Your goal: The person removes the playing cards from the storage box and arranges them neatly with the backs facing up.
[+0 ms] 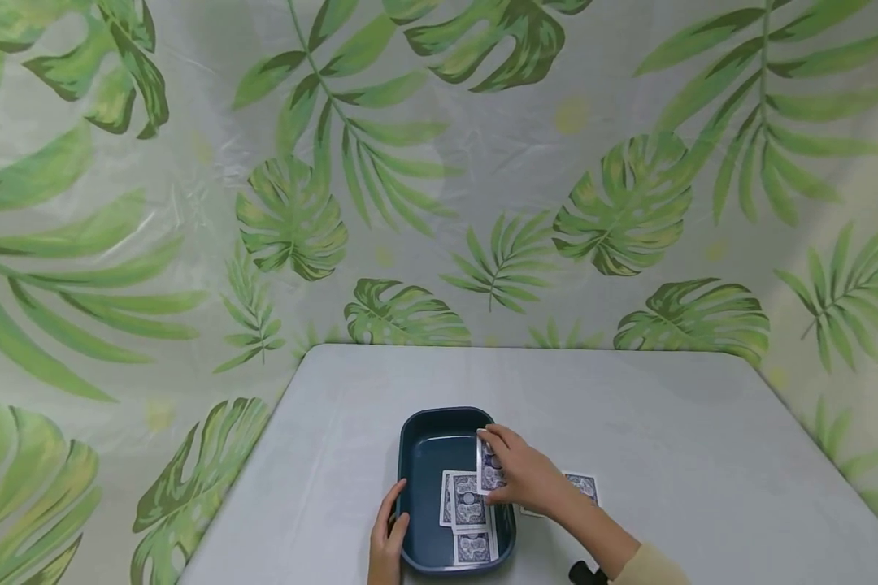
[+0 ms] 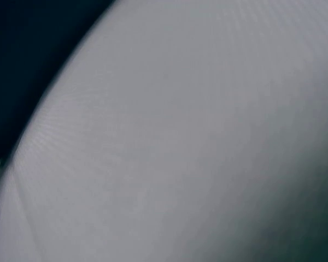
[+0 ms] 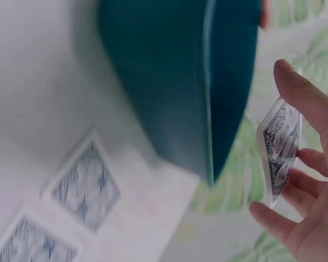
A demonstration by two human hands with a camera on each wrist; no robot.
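My right hand [image 1: 530, 479] holds a playing card [image 1: 488, 465] between thumb and fingers, over the right side of a dark blue tray [image 1: 406, 447]. In the right wrist view the held card [image 3: 281, 144] shows its blue patterned back, with the thumb on one edge and fingers on the opposite edge. Inside the tray, several cards [image 1: 470, 504] lie overlapping, backs up, toward the near right. My left hand [image 1: 386, 540] grips the tray's left rim, its thumb at the edge. Only the tray's dark side [image 2: 27, 60] and the tablecloth show in the left wrist view.
More face-down cards [image 1: 582, 486] lie on the white table [image 1: 666, 439] right of the tray, partly behind my right forearm. A black object [image 1: 585, 573] sits beside the right sleeve. Leaf-printed sheeting [image 1: 512, 162] hangs behind the table.
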